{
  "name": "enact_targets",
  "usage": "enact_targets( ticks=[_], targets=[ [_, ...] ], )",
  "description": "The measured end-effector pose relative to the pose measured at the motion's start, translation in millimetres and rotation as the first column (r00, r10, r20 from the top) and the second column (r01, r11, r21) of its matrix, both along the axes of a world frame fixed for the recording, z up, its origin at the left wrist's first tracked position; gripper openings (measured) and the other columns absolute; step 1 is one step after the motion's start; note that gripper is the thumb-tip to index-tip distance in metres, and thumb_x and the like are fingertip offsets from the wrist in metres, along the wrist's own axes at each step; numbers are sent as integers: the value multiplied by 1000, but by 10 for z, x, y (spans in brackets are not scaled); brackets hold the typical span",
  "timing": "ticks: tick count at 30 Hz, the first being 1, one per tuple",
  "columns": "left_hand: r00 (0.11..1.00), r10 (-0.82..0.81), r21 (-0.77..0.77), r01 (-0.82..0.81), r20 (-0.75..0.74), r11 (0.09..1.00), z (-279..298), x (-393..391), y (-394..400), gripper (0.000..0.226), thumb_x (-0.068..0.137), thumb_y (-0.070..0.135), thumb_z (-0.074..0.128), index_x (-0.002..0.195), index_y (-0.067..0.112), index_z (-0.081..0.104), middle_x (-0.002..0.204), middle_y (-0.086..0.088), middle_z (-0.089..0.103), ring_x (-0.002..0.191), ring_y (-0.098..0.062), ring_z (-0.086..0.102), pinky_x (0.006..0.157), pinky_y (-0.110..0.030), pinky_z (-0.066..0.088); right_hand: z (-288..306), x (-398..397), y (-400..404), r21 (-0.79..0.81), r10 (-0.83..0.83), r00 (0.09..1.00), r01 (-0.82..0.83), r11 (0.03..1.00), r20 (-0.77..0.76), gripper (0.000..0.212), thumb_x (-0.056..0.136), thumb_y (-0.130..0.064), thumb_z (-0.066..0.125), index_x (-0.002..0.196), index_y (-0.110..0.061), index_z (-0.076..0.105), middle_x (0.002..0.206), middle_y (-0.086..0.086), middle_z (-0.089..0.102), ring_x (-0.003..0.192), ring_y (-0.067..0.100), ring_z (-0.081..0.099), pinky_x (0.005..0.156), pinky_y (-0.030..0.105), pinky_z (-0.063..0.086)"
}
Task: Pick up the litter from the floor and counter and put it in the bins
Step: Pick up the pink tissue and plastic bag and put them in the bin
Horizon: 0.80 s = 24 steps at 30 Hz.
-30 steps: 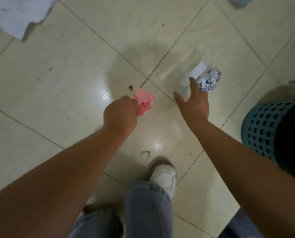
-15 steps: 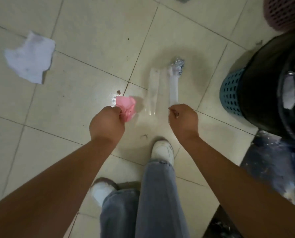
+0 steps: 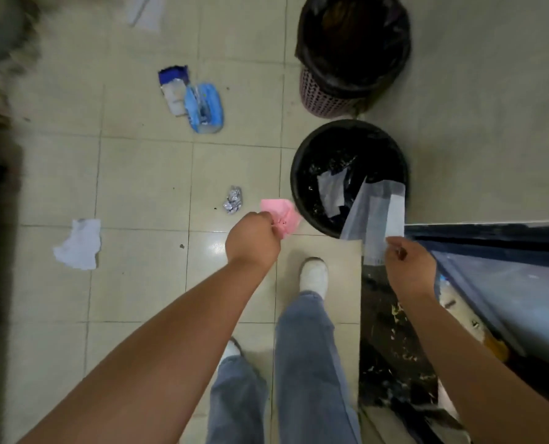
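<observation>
The right hand (image 3: 409,267) pinches a clear wrapper (image 3: 379,216) over the near bin's (image 3: 298,187) rim; the left hand (image 3: 254,238), closed on pink paper (image 3: 282,214), is just beside that bin. Some litter already lies inside. Left on the floor: foil ball (image 3: 233,199) near the bin, white paper (image 3: 79,243) and blue packet (image 3: 202,105) farther off. The task looks partway done.

Both arms reach forward and down, left hand (image 3: 253,239) and right hand (image 3: 409,270) each with fingers pinched closed.
</observation>
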State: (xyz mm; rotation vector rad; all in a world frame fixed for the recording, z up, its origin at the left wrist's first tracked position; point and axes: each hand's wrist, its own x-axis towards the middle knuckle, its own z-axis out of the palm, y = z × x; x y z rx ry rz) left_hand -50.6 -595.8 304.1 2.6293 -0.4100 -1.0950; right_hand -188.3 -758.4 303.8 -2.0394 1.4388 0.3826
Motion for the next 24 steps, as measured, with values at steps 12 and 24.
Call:
enact_targets(
  ticks=[12, 24],
  targets=[
    [997, 0, 125, 10, -77, 992, -588, 633, -1737, 35, 95, 4, 42, 128, 4, 52, 127, -18, 57, 118, -32, 55, 97, -35, 46, -1013, 756, -1259, 270, 218, 962, -169, 948, -164, 31, 94, 3, 40, 120, 9, 54, 127, 30, 56, 117, 42, 53, 100, 42, 42],
    [978, -156, 249, 187, -142, 950, -950, 302, -1405, 51, 100, 22, 37, 149, 17, 22, 160, -8, 12, 149, -29, 4, 120, -42, 15, -1059, 747, -1281, 295, 720, 658, -658, 693, -221, 51, 97, -30, 39, 143, -12, 31, 153, 12, 32, 138, 33, 32, 112, 44, 31]
  ],
)
